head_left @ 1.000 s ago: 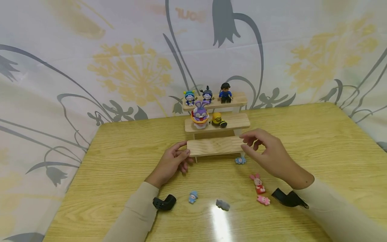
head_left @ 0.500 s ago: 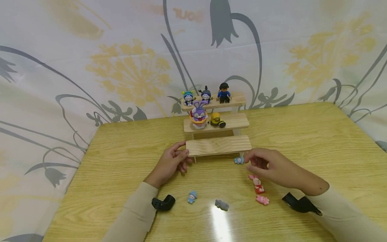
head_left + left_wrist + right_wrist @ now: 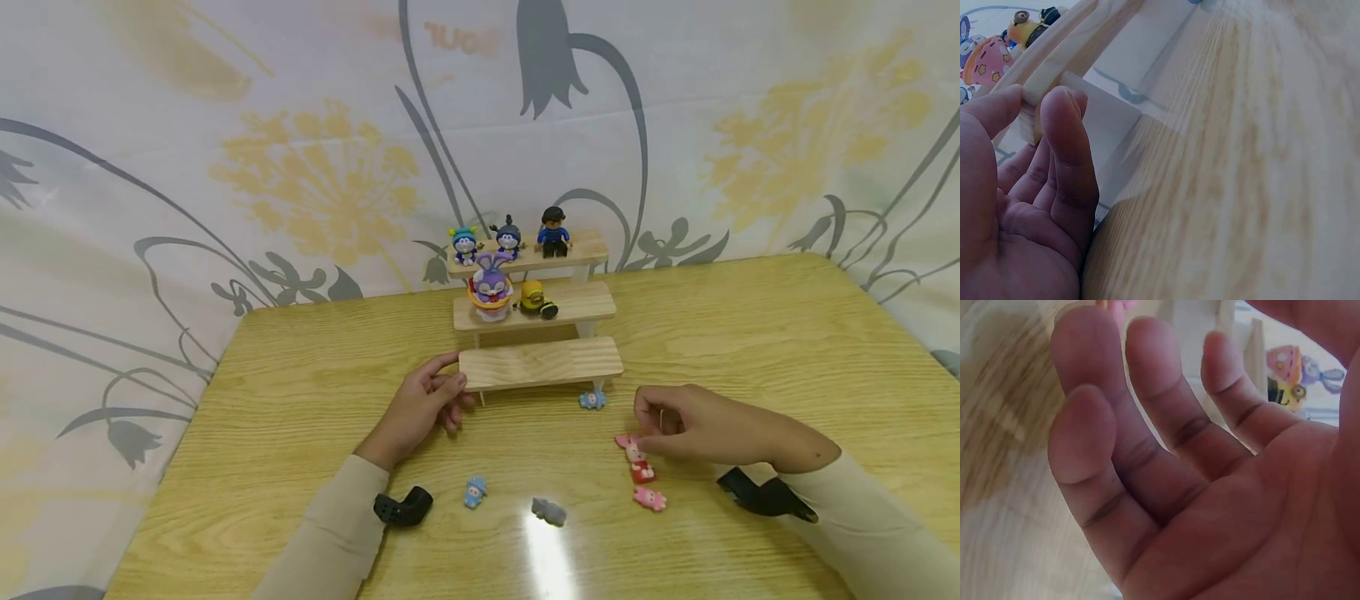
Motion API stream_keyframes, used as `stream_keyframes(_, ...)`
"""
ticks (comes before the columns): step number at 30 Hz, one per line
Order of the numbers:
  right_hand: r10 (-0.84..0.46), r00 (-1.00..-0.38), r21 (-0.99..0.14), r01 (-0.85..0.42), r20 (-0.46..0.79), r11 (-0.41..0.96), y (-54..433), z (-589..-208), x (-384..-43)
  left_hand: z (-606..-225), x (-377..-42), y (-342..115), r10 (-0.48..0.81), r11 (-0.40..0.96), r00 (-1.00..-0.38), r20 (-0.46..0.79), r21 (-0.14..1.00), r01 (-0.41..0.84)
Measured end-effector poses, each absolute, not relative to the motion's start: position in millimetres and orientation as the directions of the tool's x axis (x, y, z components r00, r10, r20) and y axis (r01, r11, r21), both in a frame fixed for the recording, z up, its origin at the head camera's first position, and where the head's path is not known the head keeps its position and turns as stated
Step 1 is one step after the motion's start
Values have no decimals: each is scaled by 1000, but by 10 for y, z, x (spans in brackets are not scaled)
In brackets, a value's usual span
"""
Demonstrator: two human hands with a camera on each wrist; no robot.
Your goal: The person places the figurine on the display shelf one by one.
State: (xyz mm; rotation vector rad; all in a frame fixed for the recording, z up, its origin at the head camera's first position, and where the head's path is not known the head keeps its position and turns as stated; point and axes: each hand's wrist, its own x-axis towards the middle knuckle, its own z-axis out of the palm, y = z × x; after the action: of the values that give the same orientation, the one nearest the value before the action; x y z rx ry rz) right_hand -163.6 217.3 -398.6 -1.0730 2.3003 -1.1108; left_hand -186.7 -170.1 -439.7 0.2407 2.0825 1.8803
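My left hand point(image 3: 422, 408) grips the left end of the bottom step of a three-step wooden display stand point(image 3: 540, 365); in the left wrist view its thumb and fingers point(image 3: 1066, 137) are at the board's corner. My right hand point(image 3: 693, 425) is over a pink rabbit figure in red point(image 3: 641, 468), partly covering its head. Its fingers point(image 3: 1154, 359) are loosely bent with nothing between them; whether they touch the rabbit cannot be told. Close by are a small pink figure point(image 3: 649, 498) and a light-blue figure point(image 3: 592, 400), the latter in front of the stand's right leg.
Another light-blue figure point(image 3: 475, 492) and a grey animal figure point(image 3: 549, 511) lie near the front. A purple rabbit figure point(image 3: 491, 287) and a yellow-and-black figure point(image 3: 534, 297) occupy the middle step. Several figures, including one in blue with a black cap point(image 3: 553, 233), stand on top.
My right hand has moved from the right end of the bottom step down toward me, to the pink rabbit figure. The left hand stays on the stand.
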Motion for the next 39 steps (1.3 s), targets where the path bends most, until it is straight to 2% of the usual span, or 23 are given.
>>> stream_keyframes(6,-793,-607,-821,-422,-59,385,2226,-4026,-1656,-4403,-1869,-1695,335,124,-934,-127,988,-90)
stream_keyframes(12,-784,-608,-826,-376,-122,420,2209,-4050,-1660,-4399,-1856,-1699,327,122,-936,-133,988,-97)
stream_keyframes(21,-788,-608,-811,-412,-95,416,2185,-4055,-1643,-4398,-1850,-1697,328,121,-936,-130,988,-95)
stream_keyframes(39,-759,-638,-807,-375,-132,456,2158,-4055,-1626,-4395,-1850,-1700,335,114,-934,-123,989,-90)
